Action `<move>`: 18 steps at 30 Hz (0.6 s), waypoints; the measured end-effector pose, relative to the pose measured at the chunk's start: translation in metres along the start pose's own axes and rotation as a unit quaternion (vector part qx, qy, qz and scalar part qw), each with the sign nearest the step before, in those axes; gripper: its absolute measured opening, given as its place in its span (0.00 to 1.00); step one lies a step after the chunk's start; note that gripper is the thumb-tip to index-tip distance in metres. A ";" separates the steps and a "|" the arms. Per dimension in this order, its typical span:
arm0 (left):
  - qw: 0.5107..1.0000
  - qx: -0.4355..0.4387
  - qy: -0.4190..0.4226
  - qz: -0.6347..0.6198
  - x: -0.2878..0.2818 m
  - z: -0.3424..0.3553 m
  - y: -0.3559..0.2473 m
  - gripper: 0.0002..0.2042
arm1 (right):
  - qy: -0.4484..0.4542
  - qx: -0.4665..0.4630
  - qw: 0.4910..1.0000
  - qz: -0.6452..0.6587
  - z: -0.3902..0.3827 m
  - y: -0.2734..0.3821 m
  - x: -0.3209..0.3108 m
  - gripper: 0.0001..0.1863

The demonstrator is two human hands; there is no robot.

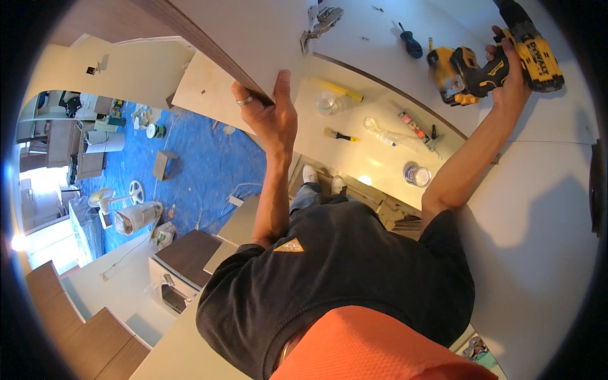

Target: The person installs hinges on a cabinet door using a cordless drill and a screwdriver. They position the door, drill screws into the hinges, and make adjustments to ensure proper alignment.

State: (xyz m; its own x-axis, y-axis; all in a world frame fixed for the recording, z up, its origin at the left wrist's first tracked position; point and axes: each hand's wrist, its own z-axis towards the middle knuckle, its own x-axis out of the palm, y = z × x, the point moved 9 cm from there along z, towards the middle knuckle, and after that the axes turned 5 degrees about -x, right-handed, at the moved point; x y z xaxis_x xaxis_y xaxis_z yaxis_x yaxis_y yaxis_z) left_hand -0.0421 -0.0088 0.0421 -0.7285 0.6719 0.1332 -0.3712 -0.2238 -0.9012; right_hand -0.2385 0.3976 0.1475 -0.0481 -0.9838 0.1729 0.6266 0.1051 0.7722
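Fingers (243, 100) of the left hand (280, 123) pinch the lower edge of a cabinet door (263, 38) at eleven o'clock; the right hand (515, 82) is wrapped around a yellow-black drill (541, 63) at two. A hinge (322, 26) at twelve seems fitted to the door; whether the cabinet side is fastened, I cannot tell. A screwdriver (411, 44) lies at one, above the pale counter (380, 158). Blue sheeting (202, 164) covers the floor at nine.

Blue-sheeted floor (212, 155), bright window (43, 196) at far left, cream wall (130, 73), brown panels (95, 342) at lower left
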 end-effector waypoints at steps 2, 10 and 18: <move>1.000 -0.010 -0.001 0.010 0.002 -0.003 -0.001 0.17 | -0.012 -0.024 0.999 -0.041 0.011 -0.003 -0.008 0.19; 1.000 0.016 0.001 0.010 0.001 0.002 -0.005 0.17 | 0.043 -0.123 0.989 -0.065 0.030 -0.038 -0.008 0.14; 1.000 0.022 -0.007 0.005 -0.001 0.001 -0.002 0.18 | -0.041 -0.042 0.989 -0.137 0.048 -0.080 -0.028 0.21</move>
State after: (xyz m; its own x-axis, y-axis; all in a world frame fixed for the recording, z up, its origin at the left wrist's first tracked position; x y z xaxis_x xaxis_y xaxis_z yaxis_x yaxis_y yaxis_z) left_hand -0.0414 -0.0095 0.0437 -0.7394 0.6605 0.1307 -0.3891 -0.2607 -0.8836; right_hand -0.3245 0.4235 0.1105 -0.2863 -0.9580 0.0157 0.6436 -0.1801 0.7439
